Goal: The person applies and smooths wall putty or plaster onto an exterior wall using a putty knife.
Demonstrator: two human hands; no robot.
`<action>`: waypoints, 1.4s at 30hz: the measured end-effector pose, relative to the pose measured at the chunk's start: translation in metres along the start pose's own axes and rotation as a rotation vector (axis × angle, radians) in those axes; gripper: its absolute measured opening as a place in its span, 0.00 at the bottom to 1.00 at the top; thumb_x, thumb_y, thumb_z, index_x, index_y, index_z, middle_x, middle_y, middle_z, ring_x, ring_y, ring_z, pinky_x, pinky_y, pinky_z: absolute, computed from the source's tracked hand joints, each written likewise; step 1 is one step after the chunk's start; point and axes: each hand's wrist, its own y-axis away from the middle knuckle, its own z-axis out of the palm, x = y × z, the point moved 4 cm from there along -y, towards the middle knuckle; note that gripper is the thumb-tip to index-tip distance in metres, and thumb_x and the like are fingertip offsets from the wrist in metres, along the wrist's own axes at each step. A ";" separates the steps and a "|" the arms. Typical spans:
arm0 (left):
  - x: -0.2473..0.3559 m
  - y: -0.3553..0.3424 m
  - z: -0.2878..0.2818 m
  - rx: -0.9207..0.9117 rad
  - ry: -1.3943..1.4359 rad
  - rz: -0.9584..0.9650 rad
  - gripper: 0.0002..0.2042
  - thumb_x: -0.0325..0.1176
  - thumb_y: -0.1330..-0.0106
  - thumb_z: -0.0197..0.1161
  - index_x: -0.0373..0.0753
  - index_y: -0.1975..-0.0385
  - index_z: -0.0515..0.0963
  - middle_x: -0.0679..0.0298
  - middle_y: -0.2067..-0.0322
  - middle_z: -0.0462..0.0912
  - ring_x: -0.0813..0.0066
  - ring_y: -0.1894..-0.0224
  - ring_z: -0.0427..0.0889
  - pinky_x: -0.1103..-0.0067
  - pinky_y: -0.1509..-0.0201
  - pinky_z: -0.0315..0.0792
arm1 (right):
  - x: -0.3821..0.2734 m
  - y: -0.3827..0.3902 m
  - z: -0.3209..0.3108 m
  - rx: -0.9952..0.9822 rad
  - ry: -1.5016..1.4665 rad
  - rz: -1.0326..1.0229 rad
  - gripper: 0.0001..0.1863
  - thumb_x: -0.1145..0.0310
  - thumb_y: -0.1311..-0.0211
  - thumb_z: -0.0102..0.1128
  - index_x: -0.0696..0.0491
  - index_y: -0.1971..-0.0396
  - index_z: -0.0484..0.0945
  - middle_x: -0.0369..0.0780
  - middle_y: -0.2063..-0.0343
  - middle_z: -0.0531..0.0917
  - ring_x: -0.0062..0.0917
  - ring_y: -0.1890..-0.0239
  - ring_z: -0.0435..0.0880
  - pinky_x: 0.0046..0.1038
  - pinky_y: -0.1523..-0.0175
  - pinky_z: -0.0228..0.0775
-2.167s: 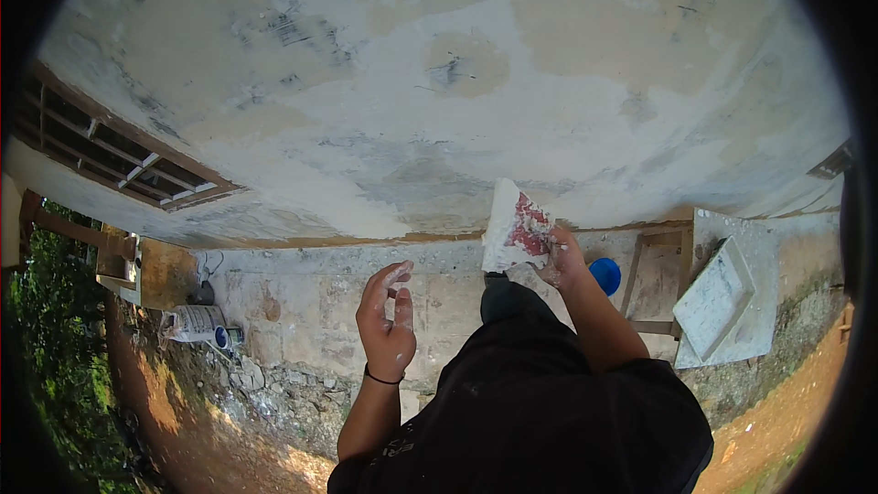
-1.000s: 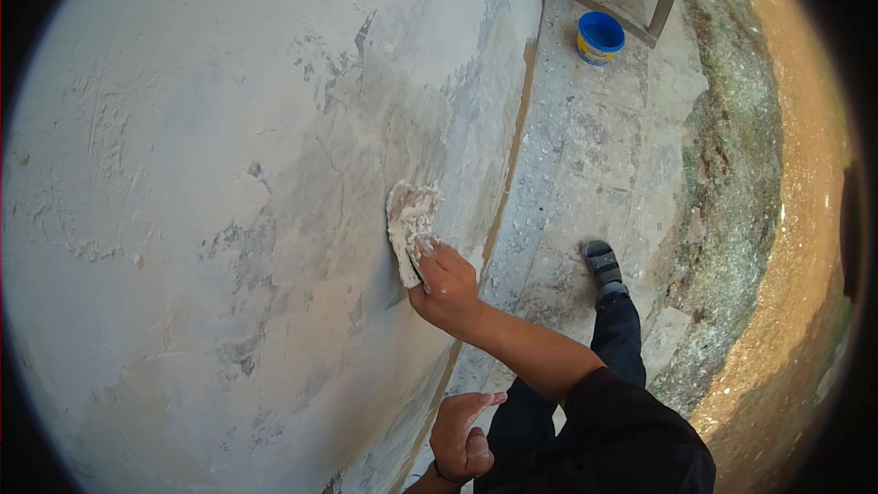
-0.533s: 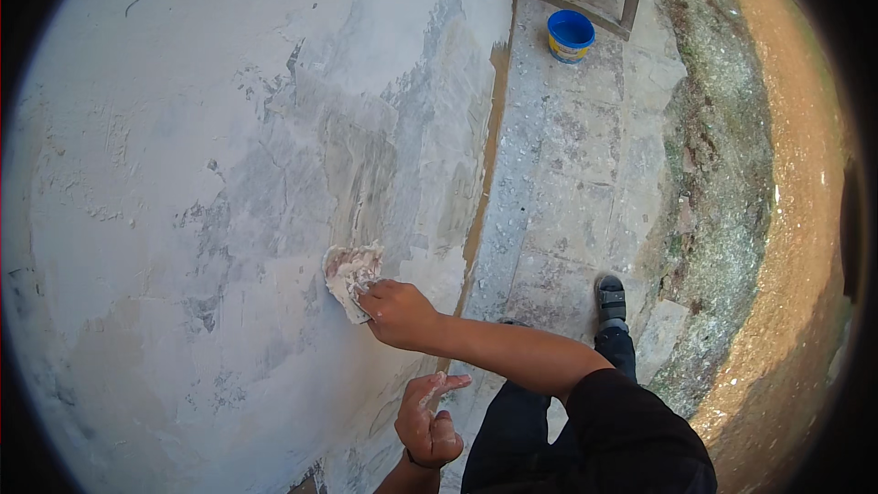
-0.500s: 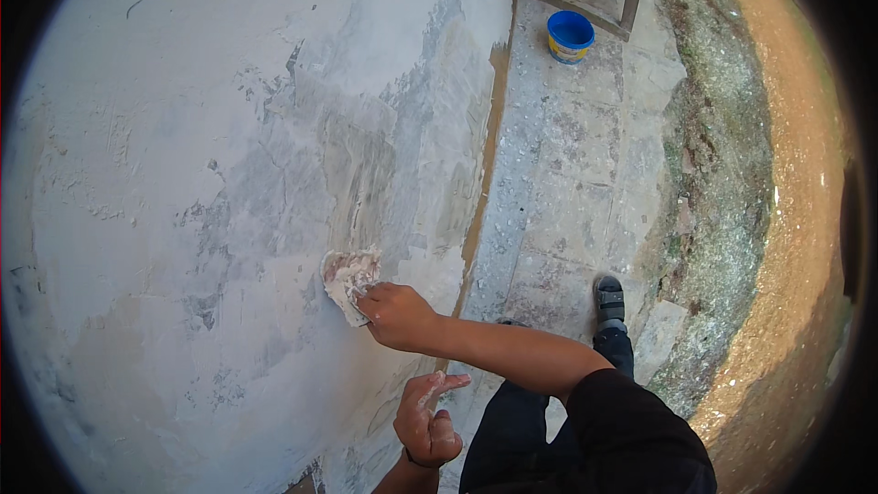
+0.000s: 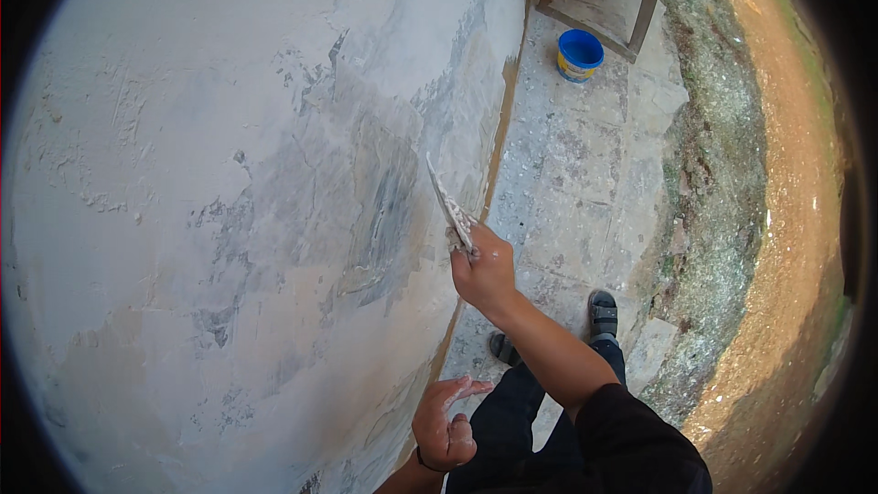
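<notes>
White paste (image 5: 458,218) clings to the flat scraper (image 5: 446,201), which stands almost edge-on to me beside the patchy wall (image 5: 229,220); whether they touch, I can't tell. The right hand (image 5: 485,265) pinches its near end between thumb and fingers; the left hand (image 5: 445,421) holds nothing, fingers half curled, one poking out. If the scraper tips, I'd expect lumps to drop onto the walkway (image 5: 585,155); pressed too steeply, its corner could gouge the wall.

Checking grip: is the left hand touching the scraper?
Apart. The head view shows a clear gap between left hand and scraper, held in the right hand.
</notes>
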 end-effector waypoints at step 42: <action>-0.021 0.006 -0.008 0.149 -0.096 -0.027 0.32 0.22 0.63 0.38 0.22 0.49 0.57 0.45 0.73 0.78 0.61 0.72 0.78 0.70 0.57 0.71 | 0.015 0.076 0.090 -0.227 0.210 -0.315 0.15 0.74 0.66 0.59 0.63 0.72 0.74 0.46 0.76 0.76 0.36 0.73 0.77 0.31 0.67 0.72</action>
